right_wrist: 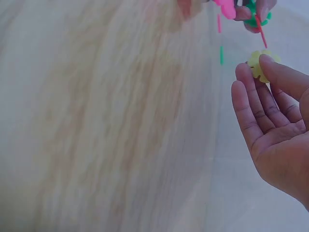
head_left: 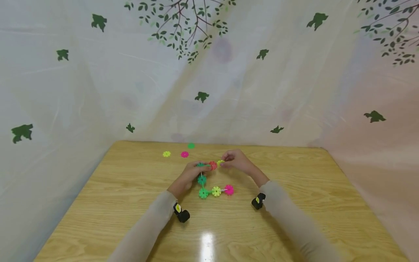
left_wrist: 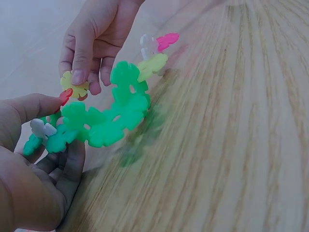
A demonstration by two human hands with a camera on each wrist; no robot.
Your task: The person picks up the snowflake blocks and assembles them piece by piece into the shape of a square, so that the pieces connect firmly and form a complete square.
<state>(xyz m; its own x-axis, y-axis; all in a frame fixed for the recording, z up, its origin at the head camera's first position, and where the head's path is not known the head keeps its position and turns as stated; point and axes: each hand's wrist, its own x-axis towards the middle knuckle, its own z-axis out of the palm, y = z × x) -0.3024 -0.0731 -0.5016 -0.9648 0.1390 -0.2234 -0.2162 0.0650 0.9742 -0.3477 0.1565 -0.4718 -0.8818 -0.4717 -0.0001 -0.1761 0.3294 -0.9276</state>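
Currently, take the red notched disc [head_left: 213, 166] as your reference. Your left hand [head_left: 187, 177] lies left of it, thumb and fingers pinched on the linked chain [head_left: 201, 195] next to the red disc; this grip likely steadies that end. Your right hand [head_left: 239, 161], right of the red disc, clamps the yellow notched disc [left_wrist: 76, 90] between thumb and forefinger, presumably by the far edge so that the facing slots are exposed. The yellow disc sits just beside the red one; you cannot tell whether they touch. From the red disc, the chain runs left, turns toward you through green discs [head_left: 200, 181], then turns right to a second yellow disc [head_left: 214, 193] and a pink end disc [head_left: 230, 191]. Beyond and left of the red disc, a loose yellow disc [head_left: 167, 154], a loose pink disc [head_left: 184, 154] and a loose green disc [head_left: 191, 146] lie on the table [head_left: 98, 218], probably placed to leave your handling space free.
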